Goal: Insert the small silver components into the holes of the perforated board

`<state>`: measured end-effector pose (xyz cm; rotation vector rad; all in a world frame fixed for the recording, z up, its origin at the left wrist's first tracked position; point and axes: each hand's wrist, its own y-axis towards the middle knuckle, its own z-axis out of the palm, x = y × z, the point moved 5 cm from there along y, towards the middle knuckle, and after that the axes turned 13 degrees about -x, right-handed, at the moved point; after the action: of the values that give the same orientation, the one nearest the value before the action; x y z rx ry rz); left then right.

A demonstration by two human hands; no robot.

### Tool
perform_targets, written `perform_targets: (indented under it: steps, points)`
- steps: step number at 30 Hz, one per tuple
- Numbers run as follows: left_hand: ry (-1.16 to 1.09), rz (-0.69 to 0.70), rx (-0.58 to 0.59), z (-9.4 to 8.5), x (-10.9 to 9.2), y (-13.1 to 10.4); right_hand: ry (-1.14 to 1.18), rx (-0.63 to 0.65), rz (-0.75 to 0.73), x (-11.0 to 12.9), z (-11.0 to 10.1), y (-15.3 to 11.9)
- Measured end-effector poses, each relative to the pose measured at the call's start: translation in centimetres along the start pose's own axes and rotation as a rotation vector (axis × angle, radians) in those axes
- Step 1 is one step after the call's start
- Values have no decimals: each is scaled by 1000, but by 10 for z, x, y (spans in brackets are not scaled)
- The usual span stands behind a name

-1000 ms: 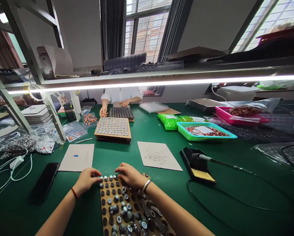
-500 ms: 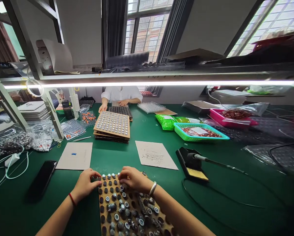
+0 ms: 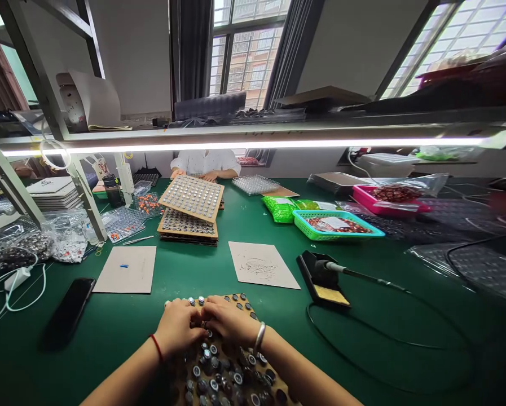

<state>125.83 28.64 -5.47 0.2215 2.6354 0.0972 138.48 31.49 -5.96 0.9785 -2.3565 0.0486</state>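
A brown perforated board [image 3: 179, 383] lies in front of me, its rows of holes partly filled with small round metal-capped parts. More of these parts [image 3: 237, 378] are heaped loosely over its near half. My left hand [image 3: 180, 326] is over the board's far left area, thumb and fingers closing together. Right beside it, my right hand [image 3: 229, 322] has its fingers bent down at the same row. The fingertips of both hands nearly meet, and whatever they pinch is hidden behind the fingers.
A soldering iron [image 3: 335, 267] rests in its stand on the right, its cable curving over the table. Two cardboard squares [image 3: 138, 270] [image 3: 253, 254], a phone [image 3: 70, 307] and a green basket [image 3: 303, 225] lie around. Opposite, a person's hand [image 3: 179, 172] is at a tilted board [image 3: 193, 197].
My left hand has moved right, from the board's left edge to beside my right hand. Across the table, the top board of the stack has been lifted and tilted.
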Motion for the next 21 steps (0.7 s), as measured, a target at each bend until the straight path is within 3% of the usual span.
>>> perform_targets:
  steps: [10, 16, 21]
  points:
    - [15, -20, 8, 5, -1, 7, 50, -82, -74, -2, -1, -4]
    - [-109, -21, 100, 9, -1, 11, -38, -266, 37, -25, -20, 4]
    - [-206, -100, 93, -7, 14, 17, -197, -322, 75, -37, -17, 16]
